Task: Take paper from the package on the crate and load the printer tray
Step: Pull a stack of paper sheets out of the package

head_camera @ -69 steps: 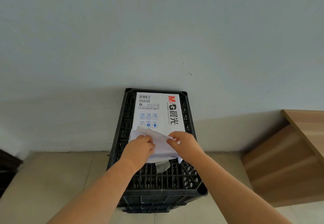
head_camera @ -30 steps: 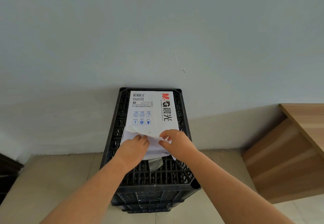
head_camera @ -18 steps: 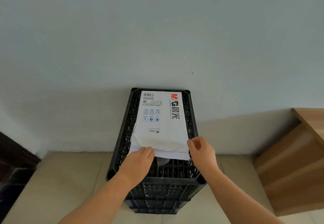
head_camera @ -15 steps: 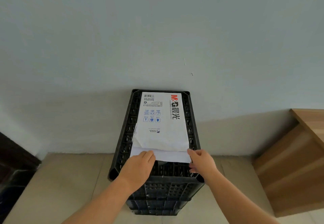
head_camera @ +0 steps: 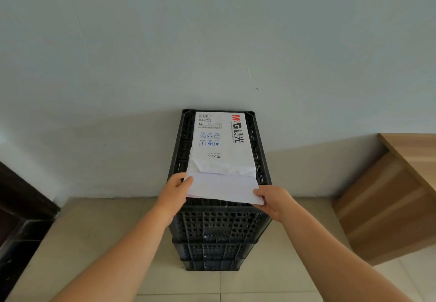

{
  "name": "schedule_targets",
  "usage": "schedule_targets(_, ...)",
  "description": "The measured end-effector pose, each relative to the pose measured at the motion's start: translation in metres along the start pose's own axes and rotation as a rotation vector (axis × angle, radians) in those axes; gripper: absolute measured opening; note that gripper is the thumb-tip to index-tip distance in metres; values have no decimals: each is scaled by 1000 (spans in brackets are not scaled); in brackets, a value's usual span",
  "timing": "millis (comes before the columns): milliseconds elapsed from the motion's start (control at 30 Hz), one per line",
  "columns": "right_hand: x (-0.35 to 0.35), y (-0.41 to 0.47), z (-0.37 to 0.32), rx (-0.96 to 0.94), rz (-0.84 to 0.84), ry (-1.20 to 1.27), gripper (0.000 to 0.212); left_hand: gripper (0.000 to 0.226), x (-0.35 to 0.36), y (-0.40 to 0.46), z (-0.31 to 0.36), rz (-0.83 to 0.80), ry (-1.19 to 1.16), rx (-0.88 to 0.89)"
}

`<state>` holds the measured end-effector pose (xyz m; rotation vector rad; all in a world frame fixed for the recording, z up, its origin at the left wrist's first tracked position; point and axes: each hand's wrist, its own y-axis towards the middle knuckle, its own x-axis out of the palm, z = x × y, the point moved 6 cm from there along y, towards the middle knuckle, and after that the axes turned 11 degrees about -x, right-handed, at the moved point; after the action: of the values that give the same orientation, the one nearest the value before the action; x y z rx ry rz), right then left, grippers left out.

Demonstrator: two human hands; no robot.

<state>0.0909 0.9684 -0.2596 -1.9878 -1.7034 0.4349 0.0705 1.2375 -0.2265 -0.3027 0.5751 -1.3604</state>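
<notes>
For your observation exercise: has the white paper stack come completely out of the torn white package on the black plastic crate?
No: the white paper stack is still partly inside the torn package.

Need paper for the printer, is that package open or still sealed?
Open: the package has a torn near end, with white sheets sticking out.

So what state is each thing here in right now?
White printed paper package: lying flat on the crate, near end torn open.
Plain white paper sheets: partly pulled out.
Black slotted plastic crate: stacked on others.
Left hand: gripping the sheets.
Right hand: gripping the sheets.
</notes>
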Motion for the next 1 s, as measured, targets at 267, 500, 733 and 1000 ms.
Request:
schedule_targets(267, -8, -32, -1, -82, -44, -70, 48, 34, 11, -3, -18, -278, -432, -333)
schedule_targets(500, -28, -62, 18, -98, -101, -123, 52, 42, 16, -27, -44, -316, -304, -308)
schedule_targets(733, -27, -84, 26, -158, -199, -79, 53, 46, 14, -66, -52, -180, -131, -137)
schedule_targets(1000, -53, -127, 50, -211, -187, -122, 28, 44, 13, -143, -71, -70, -35, -80)
